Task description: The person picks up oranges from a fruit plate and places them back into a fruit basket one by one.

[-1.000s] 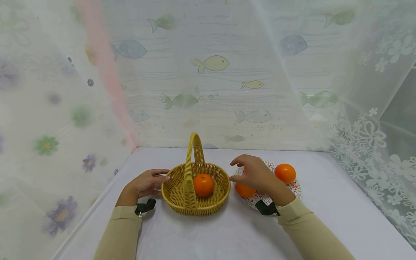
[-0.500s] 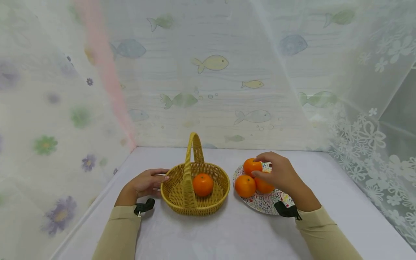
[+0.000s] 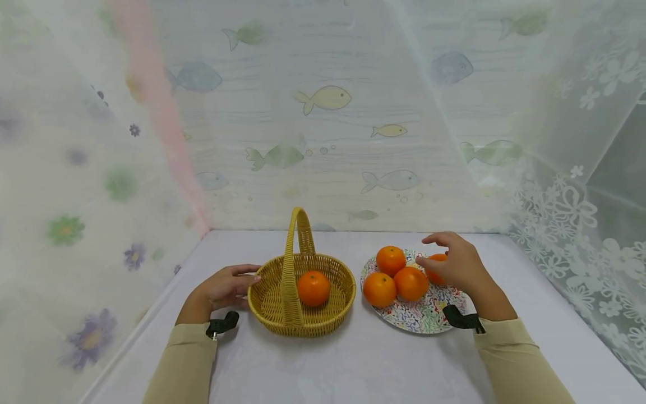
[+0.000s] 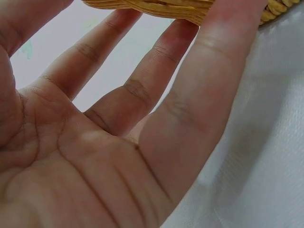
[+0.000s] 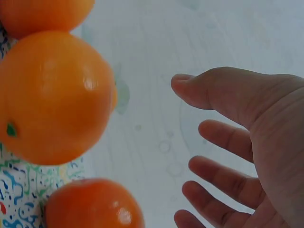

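Note:
My left hand (image 3: pixel 224 289) touches the left rim of a yellow woven basket (image 3: pixel 318 328) with its fingers extended; in the left wrist view the fingertips meet the weave. One orange (image 3: pixel 314 289) sits inside the basket, right of its tall handle (image 3: pixel 290 280). Over the right side of a speckled plate (image 3: pixel 416 321), my right hand (image 3: pixel 464 269) hovers with thumb and fingers spread, holding nothing. An orange (image 3: pixel 435 278) is partly hidden behind that hand. Several more oranges (image 3: pixel 411 284) cluster on the plate's left part. The right wrist view shows a gap between hand and oranges (image 5: pixel 57 99).
A white cloth covers the table (image 3: pixel 328 370). Behind it hangs a pale curtain (image 3: pixel 328 185) with printed fish. Flowered sheer fabric (image 3: pixel 91 252) encloses the left side, and lace fabric (image 3: pixel 570 224) the right. Each wrist carries a small black camera mount (image 3: pixel 222 324).
My right hand has moved right, from beside the basket across the plate to its right-hand orange, uncovering the other oranges. My left hand stays at the basket rim.

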`<act>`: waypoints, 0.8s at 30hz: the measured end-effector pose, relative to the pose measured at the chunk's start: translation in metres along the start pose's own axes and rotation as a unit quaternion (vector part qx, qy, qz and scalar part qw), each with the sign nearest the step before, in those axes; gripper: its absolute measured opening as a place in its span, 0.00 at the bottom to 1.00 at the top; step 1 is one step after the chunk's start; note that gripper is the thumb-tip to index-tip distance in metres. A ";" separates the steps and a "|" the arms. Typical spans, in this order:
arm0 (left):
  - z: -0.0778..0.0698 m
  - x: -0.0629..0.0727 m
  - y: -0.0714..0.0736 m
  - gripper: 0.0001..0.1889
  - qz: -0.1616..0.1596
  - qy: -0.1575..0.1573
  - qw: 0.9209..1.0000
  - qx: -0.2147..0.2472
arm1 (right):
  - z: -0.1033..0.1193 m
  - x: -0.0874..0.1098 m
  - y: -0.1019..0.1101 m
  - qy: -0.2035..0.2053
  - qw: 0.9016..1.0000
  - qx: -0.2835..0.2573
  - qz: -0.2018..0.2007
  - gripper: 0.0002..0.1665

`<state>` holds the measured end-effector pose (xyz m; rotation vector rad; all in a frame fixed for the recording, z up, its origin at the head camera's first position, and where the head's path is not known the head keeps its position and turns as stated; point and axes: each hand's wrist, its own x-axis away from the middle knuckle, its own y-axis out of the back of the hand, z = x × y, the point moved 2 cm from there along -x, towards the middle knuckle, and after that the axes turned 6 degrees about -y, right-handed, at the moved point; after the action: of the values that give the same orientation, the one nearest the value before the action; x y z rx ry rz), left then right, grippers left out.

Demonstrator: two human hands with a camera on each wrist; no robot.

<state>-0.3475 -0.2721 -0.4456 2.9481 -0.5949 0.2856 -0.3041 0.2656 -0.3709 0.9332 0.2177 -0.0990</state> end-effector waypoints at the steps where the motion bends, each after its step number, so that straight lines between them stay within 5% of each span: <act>1: 0.000 0.000 0.000 0.34 -0.001 0.001 1.000 0.000 | -0.004 -0.001 0.001 -0.010 1.000 0.001 0.003 0.30; 11: 0.003 0.000 0.000 0.36 -0.010 0.001 1.000 -0.001 | -0.035 -0.006 0.000 -0.079 0.996 0.010 0.040 0.41; 24: 0.000 0.001 0.000 0.35 0.000 -0.005 1.000 0.000 | -0.059 -0.010 -0.010 -0.112 0.990 0.008 0.088 0.54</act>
<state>-0.3460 -0.2723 -0.4452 2.9517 -0.5960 0.2721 -0.3238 0.3066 -0.4105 0.9451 -0.0736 -0.0425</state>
